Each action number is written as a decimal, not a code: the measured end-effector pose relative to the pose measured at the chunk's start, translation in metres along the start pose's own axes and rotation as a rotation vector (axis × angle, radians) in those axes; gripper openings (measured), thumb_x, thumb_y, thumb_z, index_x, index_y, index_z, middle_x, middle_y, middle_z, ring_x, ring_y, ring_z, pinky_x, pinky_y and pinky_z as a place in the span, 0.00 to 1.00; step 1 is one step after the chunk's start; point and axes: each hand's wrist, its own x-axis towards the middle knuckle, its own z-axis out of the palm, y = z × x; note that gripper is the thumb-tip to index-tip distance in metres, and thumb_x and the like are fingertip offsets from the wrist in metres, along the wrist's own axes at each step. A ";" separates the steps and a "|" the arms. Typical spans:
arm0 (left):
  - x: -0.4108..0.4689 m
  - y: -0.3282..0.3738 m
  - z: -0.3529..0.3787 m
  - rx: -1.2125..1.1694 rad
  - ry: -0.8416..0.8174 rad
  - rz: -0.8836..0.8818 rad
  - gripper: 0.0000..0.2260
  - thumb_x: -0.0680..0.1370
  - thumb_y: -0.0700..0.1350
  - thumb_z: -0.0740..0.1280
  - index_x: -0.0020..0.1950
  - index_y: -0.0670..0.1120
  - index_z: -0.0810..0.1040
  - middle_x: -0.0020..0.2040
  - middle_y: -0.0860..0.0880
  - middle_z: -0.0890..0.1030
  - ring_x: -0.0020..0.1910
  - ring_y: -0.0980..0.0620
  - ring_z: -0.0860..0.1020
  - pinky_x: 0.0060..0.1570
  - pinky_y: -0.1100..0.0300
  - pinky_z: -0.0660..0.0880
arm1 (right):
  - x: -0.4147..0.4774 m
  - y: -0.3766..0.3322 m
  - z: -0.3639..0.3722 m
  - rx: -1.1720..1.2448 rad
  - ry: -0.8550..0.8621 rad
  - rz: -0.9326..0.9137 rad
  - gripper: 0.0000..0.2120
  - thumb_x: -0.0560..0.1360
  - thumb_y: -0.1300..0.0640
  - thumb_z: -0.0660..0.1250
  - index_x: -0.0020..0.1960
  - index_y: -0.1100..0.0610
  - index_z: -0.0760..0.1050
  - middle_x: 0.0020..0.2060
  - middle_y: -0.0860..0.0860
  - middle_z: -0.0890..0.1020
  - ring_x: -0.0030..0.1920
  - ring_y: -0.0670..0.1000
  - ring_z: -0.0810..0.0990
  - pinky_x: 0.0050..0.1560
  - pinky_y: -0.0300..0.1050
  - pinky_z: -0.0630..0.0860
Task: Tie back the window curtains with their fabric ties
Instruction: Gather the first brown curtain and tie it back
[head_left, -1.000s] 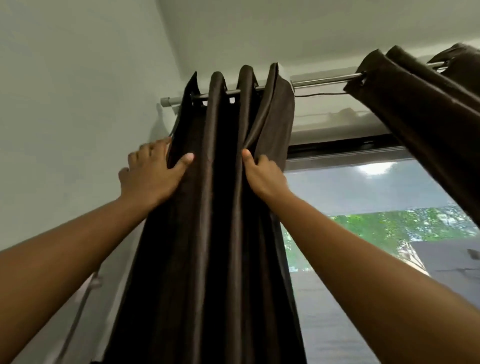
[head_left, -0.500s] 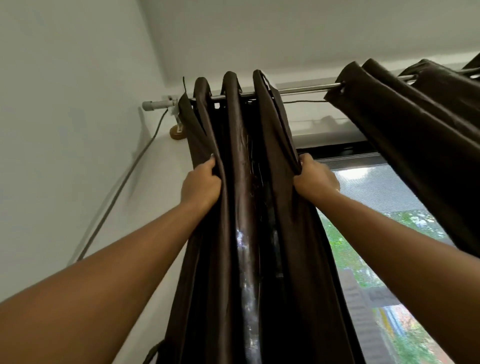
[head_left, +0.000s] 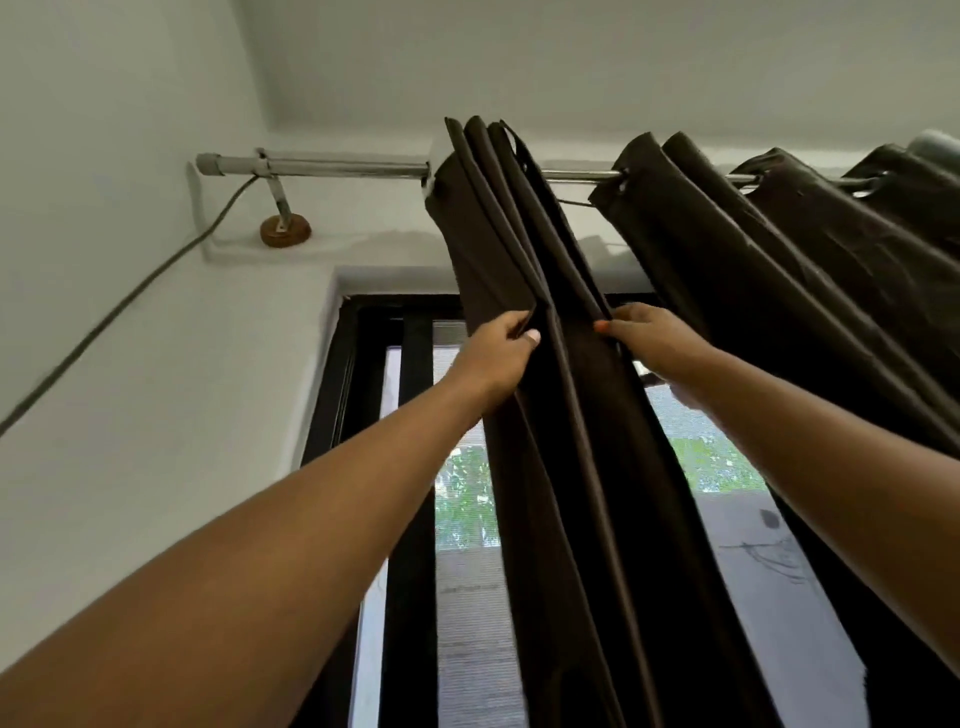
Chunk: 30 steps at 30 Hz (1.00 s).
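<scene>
Head view: looks up at a dark brown curtain panel (head_left: 587, 415), bunched in long folds. It hangs from the metal curtain rod (head_left: 343, 167) in front of the black window frame (head_left: 410, 467).
Second panel: another brown curtain (head_left: 805, 270) hangs on the same rod to the right, apart from the first.
Fabric tie: not visible here.
Handling: the cloth seems soft, limp and rather smooth, with some weight from its length. I judge it spreads again if it is held loosely.
Where to hold: probably lower down, with all folds gathered together, where a tie can go around.
Left hand (head_left: 498, 348): raised high on an almost straight arm. The fingers are curled round the left outer fold, and the thumb lies in front.
Right hand (head_left: 654, 338): at the same height. Thumb and fingers pinch the right fold.
Between hands: the middle folds, not held.
</scene>
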 end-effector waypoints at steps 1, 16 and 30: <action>-0.005 -0.004 -0.001 -0.048 0.055 -0.001 0.19 0.79 0.47 0.64 0.70 0.46 0.71 0.64 0.50 0.76 0.63 0.52 0.74 0.66 0.57 0.68 | -0.004 -0.004 0.004 0.036 -0.071 -0.004 0.09 0.78 0.56 0.63 0.57 0.52 0.72 0.44 0.51 0.79 0.40 0.48 0.77 0.35 0.42 0.73; -0.154 0.005 -0.019 0.191 0.141 0.066 0.30 0.77 0.35 0.63 0.75 0.57 0.62 0.59 0.62 0.77 0.47 0.65 0.80 0.47 0.75 0.73 | -0.123 0.032 0.069 -0.168 -0.261 -0.383 0.36 0.73 0.68 0.60 0.76 0.46 0.55 0.64 0.56 0.76 0.62 0.57 0.75 0.61 0.51 0.73; -0.299 0.037 0.014 0.325 0.161 -0.215 0.25 0.73 0.41 0.72 0.64 0.63 0.72 0.47 0.67 0.78 0.47 0.71 0.78 0.45 0.79 0.71 | -0.255 0.052 0.038 -0.447 -0.092 -0.301 0.22 0.74 0.49 0.65 0.66 0.51 0.69 0.75 0.50 0.58 0.74 0.53 0.56 0.65 0.56 0.67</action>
